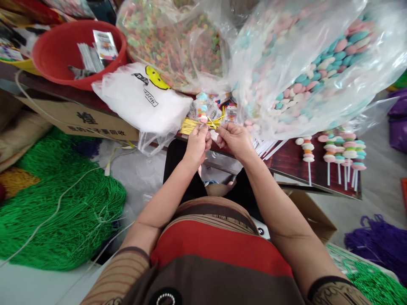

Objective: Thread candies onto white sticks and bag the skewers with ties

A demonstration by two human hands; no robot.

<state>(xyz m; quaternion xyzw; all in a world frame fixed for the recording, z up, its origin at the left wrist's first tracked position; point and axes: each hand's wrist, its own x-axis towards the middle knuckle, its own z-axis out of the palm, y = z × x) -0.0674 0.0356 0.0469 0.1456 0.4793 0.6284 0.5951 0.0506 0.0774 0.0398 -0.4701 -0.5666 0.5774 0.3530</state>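
Nearest, a red and brown garment (222,250) covers the seated person's front, with a heap of green cord (63,195) off to the left and a purple bundle (378,241) to the right. Ahead, both hands meet at the near edge of a dark red table (286,167). The left hand (199,142) is closed around the lower end of a candy skewer (202,108), which stands upright above the fist, its coloured pieces stacked. Just beside it, the right hand (233,137) pinches a thin yellow tie (211,122) between thumb and fingers, close to the skewer's base. More yellow strips (190,126) lie just behind the left hand; white sticks (270,149) lie by the right wrist. Farther right, several assembled skewers (346,150) rest on the table. Behind the hands sit a white plastic bag (124,95) with a yellow smiley, a clear bag of small ring candies (178,48) and a larger bag of pink, blue and white candies (318,72). A red basin (47,63) holding packets stands at far left.
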